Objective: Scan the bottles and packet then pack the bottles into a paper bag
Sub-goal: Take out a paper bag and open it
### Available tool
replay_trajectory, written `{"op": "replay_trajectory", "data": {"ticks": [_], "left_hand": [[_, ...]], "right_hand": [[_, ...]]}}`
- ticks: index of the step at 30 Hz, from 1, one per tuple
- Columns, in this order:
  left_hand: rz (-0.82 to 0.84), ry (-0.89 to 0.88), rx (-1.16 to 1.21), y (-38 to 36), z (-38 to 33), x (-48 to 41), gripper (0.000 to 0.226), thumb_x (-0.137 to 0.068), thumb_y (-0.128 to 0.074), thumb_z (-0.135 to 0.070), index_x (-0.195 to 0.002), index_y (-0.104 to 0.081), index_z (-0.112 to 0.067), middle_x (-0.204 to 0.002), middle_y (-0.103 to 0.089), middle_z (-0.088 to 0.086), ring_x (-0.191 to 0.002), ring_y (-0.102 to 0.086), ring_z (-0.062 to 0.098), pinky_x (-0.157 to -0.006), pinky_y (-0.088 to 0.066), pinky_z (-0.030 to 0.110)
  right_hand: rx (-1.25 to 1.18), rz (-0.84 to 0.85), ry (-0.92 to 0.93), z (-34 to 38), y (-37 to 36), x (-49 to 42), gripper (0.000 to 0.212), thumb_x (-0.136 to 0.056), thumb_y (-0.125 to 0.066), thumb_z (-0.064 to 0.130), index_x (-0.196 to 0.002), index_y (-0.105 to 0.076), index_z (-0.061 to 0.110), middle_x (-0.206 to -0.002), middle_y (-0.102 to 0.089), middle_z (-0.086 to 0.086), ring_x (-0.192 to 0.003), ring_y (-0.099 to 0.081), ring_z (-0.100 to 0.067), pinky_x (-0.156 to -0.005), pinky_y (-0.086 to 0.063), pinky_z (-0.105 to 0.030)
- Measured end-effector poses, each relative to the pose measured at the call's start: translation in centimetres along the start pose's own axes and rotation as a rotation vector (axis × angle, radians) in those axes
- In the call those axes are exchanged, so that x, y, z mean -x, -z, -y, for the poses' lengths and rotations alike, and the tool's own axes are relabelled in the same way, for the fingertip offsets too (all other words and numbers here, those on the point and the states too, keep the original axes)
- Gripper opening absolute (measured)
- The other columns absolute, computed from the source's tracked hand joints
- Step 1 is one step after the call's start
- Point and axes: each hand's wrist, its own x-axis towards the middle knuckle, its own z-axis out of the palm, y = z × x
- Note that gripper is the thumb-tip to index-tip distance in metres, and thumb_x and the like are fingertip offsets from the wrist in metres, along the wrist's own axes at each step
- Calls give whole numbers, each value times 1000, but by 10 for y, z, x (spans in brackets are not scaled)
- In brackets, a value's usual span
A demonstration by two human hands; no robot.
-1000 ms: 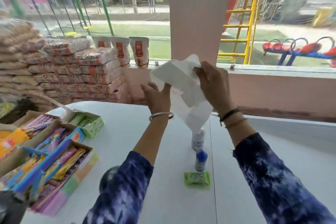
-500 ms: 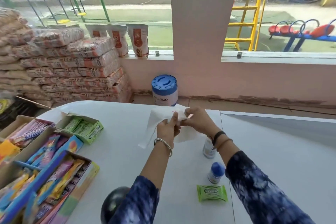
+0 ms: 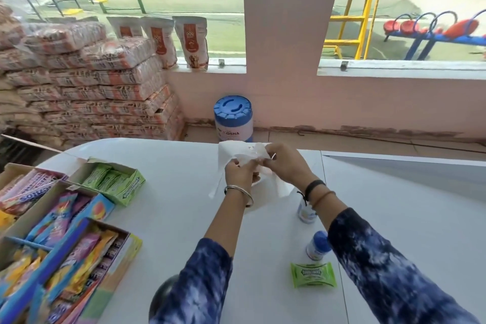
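Note:
Both hands hold a white paper bag [image 3: 265, 192] over the white table [image 3: 168, 213]. My left hand [image 3: 240, 173] pinches its upper edge, and my right hand [image 3: 285, 166] grips the edge just beside it. Two small white bottles stand to the right: one with a blue cap [image 3: 318, 244] nearer me, and another [image 3: 305, 213] partly hidden behind my right wrist. A green gum packet [image 3: 313, 274] lies flat in front of the blue-capped bottle. Whether the bag's mouth is open I cannot tell.
Open boxes of sweets [image 3: 52, 258] and a green gum box [image 3: 115, 183] line the table's left side. A dark round object [image 3: 163, 294] sits near the front edge. Stacked sacks [image 3: 92, 92] and a blue-lidded tub [image 3: 233, 118] stand on the floor beyond.
The hands came down from chest height to just above the table, bringing the paper bag with them. The bag is now bunched between both hands.

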Motion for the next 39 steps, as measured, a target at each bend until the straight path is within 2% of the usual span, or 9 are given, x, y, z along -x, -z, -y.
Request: {"op": "replay_trajectory", "data": {"ticks": [6,10,13,17,20,27,32,35,39], "left_hand": [[-220,-111,-193,30,-9,-16,7,-80,-55,-5,-74,-50,-5,-80,-58,18,-47,-54,20,-31,-46,16],[-311,-122,-303,48,-6,-20,12,-80,-55,-7,-87,-47,-2,-94,-60,22,-64,-61,32,-46,-58,32],[-374,-457,-766,28,-2,-7,54,-71,-69,-14,-116,-40,-3,-124,-44,23,-106,-49,39,-86,-49,48],[-281,-959,-1008,-8,-4,6,39,-69,-75,-15,-100,-54,-6,-109,-56,19,-99,-55,35,-82,-52,43],[-46,-845,-948,-25,1,2,10,-80,-64,-10,-83,-62,0,-92,-62,19,-88,-57,31,-80,-53,44],[41,-582,-914,-49,5,-10,18,-80,-64,-17,-80,-64,0,-85,-65,18,-76,-55,27,-76,-51,36],[165,-430,-231,-37,-17,-13,12,-78,-50,-19,-69,-52,-13,-59,-57,7,-56,-50,17,-55,-44,27],[314,-154,99,-25,-34,-15,19,-86,-42,-17,-94,-57,-9,-59,-70,8,-55,-62,22,-56,-54,27],[486,-79,-51,1,-45,-17,18,-86,-54,-20,-72,-60,-8,-38,-51,1,-34,-43,13,-42,-41,20]], "right_hand": [[128,-506,-46,-16,72,-23,26,-81,-52,-7,-93,-71,5,-96,-65,-18,-85,-60,-34,-66,-39,-29],[161,-714,-71,-31,126,-31,20,-84,-55,-3,-97,-69,2,-104,-64,-19,-93,-59,-36,-69,-38,-28],[140,-669,9,-28,115,-36,17,-84,-57,-1,-94,-70,4,-99,-65,-17,-85,-59,-32,-65,-38,-29],[104,-606,41,-27,90,-40,21,-81,-54,-3,-88,-71,9,-93,-64,-12,-79,-59,-29,-62,-39,-29],[78,-586,22,-29,82,-42,23,-79,-53,-4,-87,-71,9,-94,-64,-12,-81,-60,-29,-63,-37,-27],[103,-560,47,-42,85,-50,18,-82,-58,1,-88,-70,13,-95,-63,-8,-80,-59,-25,-60,-36,-28],[238,-719,245,-47,75,-23,33,-72,-59,4,-103,-49,5,-98,-53,-16,-80,-50,-25,-69,-37,-27],[344,-428,465,-55,41,3,17,-79,-54,13,-96,-53,10,-90,-64,-9,-75,-60,-25,-71,-29,-21],[581,-43,23,-105,38,-4,47,-84,-58,34,-125,-49,13,-131,-57,-6,-119,-53,-25,-104,-29,-40]]}}
